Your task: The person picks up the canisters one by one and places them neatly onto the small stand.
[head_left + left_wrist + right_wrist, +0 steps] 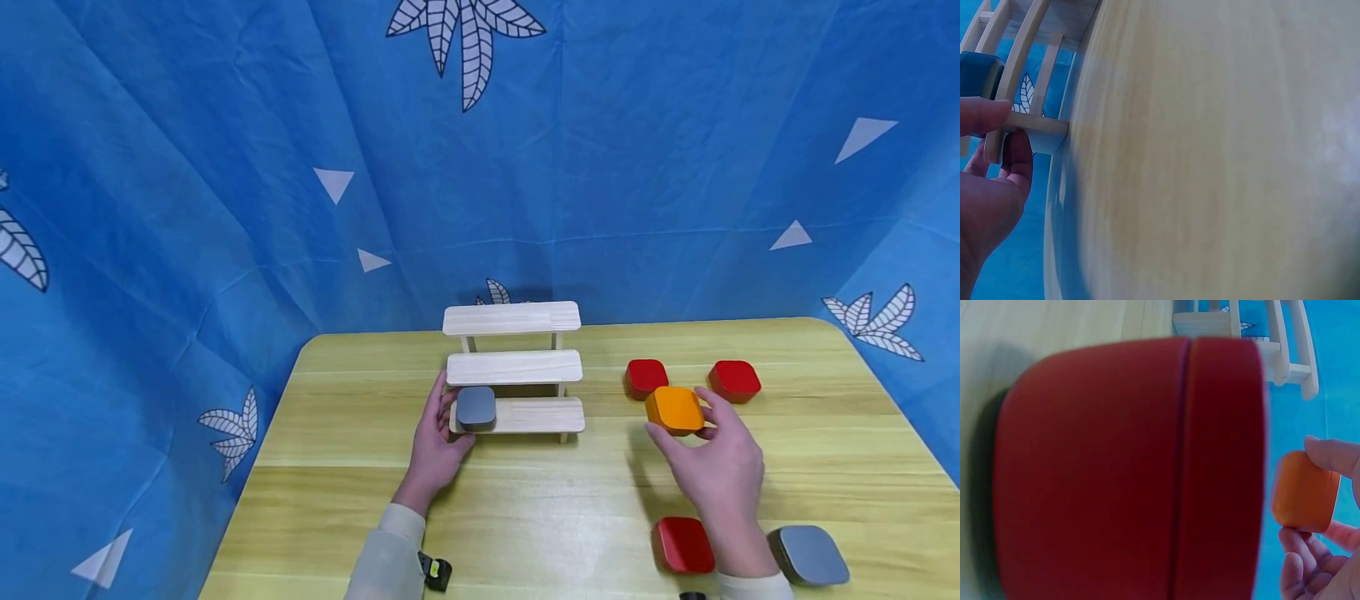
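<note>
A three-step wooden display rack [517, 367] stands at the back middle of the table. My left hand [438, 454] grips the left end of its lowest board, and in the left wrist view the thumb lies above the board [1021, 56] with fingers below. Beside that thumb sits a grey-blue rounded square box [476, 407], on the left of the bottom step. Off to the right, my right hand [723, 467] pinches an orange rounded square box [675, 410] between thumb and fingers. The right wrist view shows this orange box [1305, 490] held above the table.
Two red boxes, one at left [643, 377] and one at right [735, 380], lie behind the right hand. A nearer red box [684, 546] and a grey-blue box [813, 554] flank the right wrist. Blue patterned cloth [637, 167] hangs behind the table.
</note>
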{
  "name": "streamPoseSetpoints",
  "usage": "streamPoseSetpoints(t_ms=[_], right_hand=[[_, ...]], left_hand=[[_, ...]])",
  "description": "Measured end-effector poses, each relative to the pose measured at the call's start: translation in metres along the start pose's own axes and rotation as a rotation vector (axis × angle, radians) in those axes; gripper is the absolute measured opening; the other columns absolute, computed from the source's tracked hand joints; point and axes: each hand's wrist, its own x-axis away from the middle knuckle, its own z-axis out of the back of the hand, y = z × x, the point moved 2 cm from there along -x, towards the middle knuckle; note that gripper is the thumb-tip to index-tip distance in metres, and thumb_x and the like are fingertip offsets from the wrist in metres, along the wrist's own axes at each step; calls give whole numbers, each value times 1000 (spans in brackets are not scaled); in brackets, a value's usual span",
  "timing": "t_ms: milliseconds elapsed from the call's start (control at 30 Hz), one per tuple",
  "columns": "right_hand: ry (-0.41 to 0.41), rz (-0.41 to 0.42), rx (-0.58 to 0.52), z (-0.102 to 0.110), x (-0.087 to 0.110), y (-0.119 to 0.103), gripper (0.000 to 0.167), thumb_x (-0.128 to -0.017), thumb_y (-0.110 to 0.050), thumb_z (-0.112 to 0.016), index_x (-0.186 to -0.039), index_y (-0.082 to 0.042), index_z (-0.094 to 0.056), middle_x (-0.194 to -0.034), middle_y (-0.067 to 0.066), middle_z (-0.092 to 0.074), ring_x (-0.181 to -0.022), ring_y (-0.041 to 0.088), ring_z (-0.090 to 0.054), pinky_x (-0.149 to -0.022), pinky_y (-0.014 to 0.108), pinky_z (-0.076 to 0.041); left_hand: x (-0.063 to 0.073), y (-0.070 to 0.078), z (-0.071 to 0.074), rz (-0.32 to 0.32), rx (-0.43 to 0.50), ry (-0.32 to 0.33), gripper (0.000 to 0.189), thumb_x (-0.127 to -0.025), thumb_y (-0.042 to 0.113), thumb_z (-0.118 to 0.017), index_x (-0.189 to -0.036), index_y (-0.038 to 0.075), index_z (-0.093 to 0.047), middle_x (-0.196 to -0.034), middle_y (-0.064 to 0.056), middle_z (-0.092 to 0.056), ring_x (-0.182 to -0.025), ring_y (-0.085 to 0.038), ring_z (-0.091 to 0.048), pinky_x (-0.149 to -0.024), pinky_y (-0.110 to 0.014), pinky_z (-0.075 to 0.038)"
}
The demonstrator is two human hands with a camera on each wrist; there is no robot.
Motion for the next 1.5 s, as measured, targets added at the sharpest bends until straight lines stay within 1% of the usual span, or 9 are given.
streamPoseSetpoints(t_ms=[300, 467, 567, 733, 867, 1033, 1167, 1300, 1500], right_hand=[[11, 17, -11, -6, 1, -7, 79, -74, -33, -89, -141, -8, -55, -125, 23, -63, -93, 40, -65, -80, 51, -42], [-6, 14, -10, -8, 3, -12, 80, -74, -35, -89, -141, -9, -54, -125, 23, -63, -94, 40, -65, -78, 51, -44], [-11, 20, -23, -10, 3, -14, 80, -74, -35, -89, -141, -9, -55, -124, 22, -64, -93, 40, -65, -76, 50, -45], [-3, 43, -36, -13, 4, -19, 79, -73, -35, -89, -140, -9, -56, -121, 21, -65, -91, 39, -65, -75, 49, -43], [2, 53, -46, -15, 4, -22, 79, -73, -34, -90, -139, -9, -56, -120, 20, -66, -89, 38, -66, -76, 48, -43], [-6, 51, -65, -18, 5, -24, 81, -72, -32, -91, -141, -11, -55, -120, 19, -66, -89, 37, -67, -76, 47, -43], [-9, 66, -82, -23, 6, -28, 80, -71, -27, -92, -140, -11, -55, -119, 19, -66, -89, 36, -67, -76, 46, -44], [-15, 86, -92, -27, 6, -31, 80, -70, -25, -92, -139, -10, -56, -118, 17, -67, -88, 35, -66, -76, 46, -45], [-14, 120, -100, -31, 6, -36, 78, -69, -24, -93, -137, -9, -57, -116, 15, -68, -84, 34, -66, -74, 45, -45]], left_hand=[[0, 2, -1, -13, -8, -6, 107, -77, -28, -61, -162, 20, -16, -148, -21, -43, -119, -36, -49, -97, -46, -45], [1, 2, 0, -17, -11, -4, 107, -77, -28, -61, -161, 21, -16, -147, -20, -44, -118, -35, -50, -96, -46, -45], [1, 3, 0, -22, -10, -4, 106, -77, -28, -61, -161, 19, -16, -147, -19, -44, -118, -35, -50, -96, -47, -45], [1, 2, 0, -22, -4, -8, 106, -77, -28, -61, -161, 18, -16, -147, -20, -44, -119, -35, -50, -97, -46, -45], [1, 2, 0, -14, 5, -7, 107, -77, -29, -60, -161, 20, -16, -148, -21, -43, -120, -34, -49, -97, -45, -45], [1, 3, 0, -8, 8, -6, 107, -77, -29, -60, -161, 21, -16, -147, -21, -43, -120, -36, -48, -98, -48, -44], [1, 4, 0, -2, 9, -2, 107, -77, -29, -61, -161, 21, -17, -146, -19, -44, -121, -36, -48, -98, -48, -44], [1, 3, 0, -6, 8, -3, 106, -77, -29, -61, -161, 18, -17, -146, -20, -44, -119, -36, -49, -96, -48, -45], [1, 2, 1, -2, 19, -8, 107, -77, -29, -61, -161, 21, -17, -147, -19, -44, -120, -35, -49, -96, -45, -45]])
